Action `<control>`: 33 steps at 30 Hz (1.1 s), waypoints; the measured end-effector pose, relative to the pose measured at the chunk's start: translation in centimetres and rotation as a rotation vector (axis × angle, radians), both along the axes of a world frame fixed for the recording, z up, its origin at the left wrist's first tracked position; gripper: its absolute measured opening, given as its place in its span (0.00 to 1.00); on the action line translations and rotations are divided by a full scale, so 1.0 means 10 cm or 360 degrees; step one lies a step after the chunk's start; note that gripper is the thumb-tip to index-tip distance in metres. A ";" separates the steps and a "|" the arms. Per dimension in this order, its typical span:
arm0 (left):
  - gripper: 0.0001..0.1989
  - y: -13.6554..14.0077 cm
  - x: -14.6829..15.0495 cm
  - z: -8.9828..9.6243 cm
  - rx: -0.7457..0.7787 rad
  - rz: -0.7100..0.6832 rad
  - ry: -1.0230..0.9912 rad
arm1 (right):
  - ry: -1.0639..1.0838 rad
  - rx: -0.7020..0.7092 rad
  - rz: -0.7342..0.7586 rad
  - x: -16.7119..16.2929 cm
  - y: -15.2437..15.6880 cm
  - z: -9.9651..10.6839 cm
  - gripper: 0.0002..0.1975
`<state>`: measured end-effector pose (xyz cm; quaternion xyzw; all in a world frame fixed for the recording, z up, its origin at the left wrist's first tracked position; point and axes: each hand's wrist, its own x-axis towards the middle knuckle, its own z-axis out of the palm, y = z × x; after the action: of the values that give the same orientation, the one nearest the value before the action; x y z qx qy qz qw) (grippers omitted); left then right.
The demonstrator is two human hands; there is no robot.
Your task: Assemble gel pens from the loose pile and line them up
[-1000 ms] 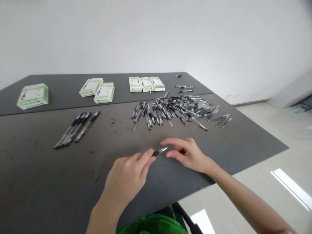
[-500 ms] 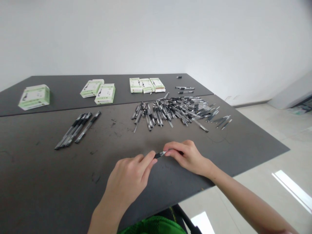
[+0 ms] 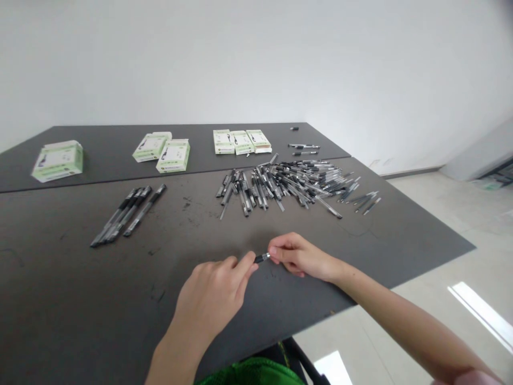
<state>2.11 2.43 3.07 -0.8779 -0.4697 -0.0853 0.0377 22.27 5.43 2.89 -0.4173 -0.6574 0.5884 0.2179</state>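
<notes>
A pen (image 3: 262, 258) with a black grip and a pale tip is held above the near part of the table. My left hand (image 3: 214, 286) is closed round its barrel, most of which is hidden by the fingers. At the tip end, my right hand (image 3: 300, 256) pinches with thumb and forefinger, the other fingers curled under. Farther off lies a large heap of pens and pen parts (image 3: 280, 182). Several assembled-looking pens (image 3: 124, 214) lie side by side to the left of the hands.
Green-and-white boxes stand toward the back: one box (image 3: 58, 160) at far left, a pair (image 3: 173, 156) nearby, and three boxes (image 3: 242, 143) in a row. Thin refills (image 3: 366, 200) lie right of the heap. Loose pens (image 3: 304, 146) rest behind it. The dark table (image 3: 420, 235) ends at right.
My right hand's fingers have shifted slightly left and closed over the pen's tip, hiding more of it. A dark piece seen under the right hand no longer shows. My left hand stays nearly still.
</notes>
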 end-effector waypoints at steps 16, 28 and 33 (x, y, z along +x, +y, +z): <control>0.14 0.02 -0.02 0.01 -0.0184 0.0044 -0.0382 | -0.0253 0.1358 -0.0184 0.14 -0.06 0.04 0.09; 0.14 0.01 -0.01 0.01 -0.0038 0.0008 -0.0126 | -0.0407 0.1332 -0.0008 0.10 -0.08 0.04 0.11; 0.13 0.00 0.01 0.00 -0.0049 0.0009 -0.0071 | -0.0382 0.0946 -0.0017 0.05 -0.05 0.00 0.11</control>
<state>2.26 2.39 3.11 -0.8749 -0.4742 -0.0975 0.0138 22.73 4.94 2.93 -0.4054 -0.8192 0.3160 0.2542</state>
